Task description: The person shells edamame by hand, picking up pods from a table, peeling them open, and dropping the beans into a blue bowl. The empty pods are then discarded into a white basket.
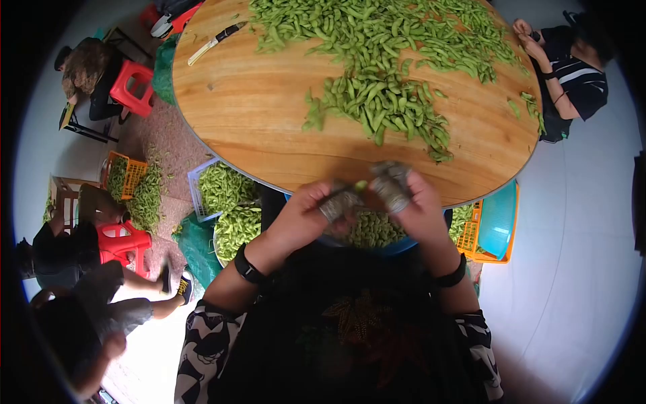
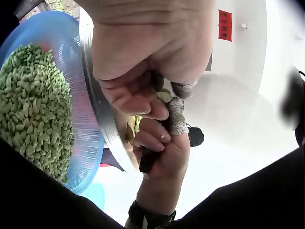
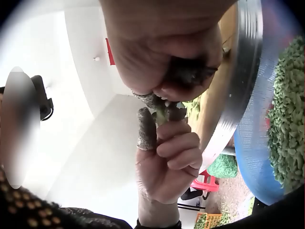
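Note:
My left hand [image 1: 303,215] and right hand [image 1: 418,205] meet in front of me at the table's near edge. Between their fingertips is a small green soybean pod [image 2: 164,95]. In the right wrist view, the left thumb and forefinger pinch the pod [image 3: 161,117] from below, while the right hand's wrapped fingertips close on its upper end. Grey, worn wrapping [image 2: 177,114] covers the thumbs and some fingers. Something dark [image 2: 148,161] shows within the curled right fingers; I cannot tell what it is. Below the hands, shelled green soybeans [image 2: 33,109] fill a blue mesh basket [image 2: 88,152].
Soybean pods [image 1: 383,101] are heaped on the round wooden table [image 1: 229,121], with a knife [image 1: 215,44] at its far left. Crates and baskets of soybeans [image 1: 229,188] stand at left, an orange crate [image 1: 479,232] at right. Other people sit around, some on red stools [image 1: 134,87].

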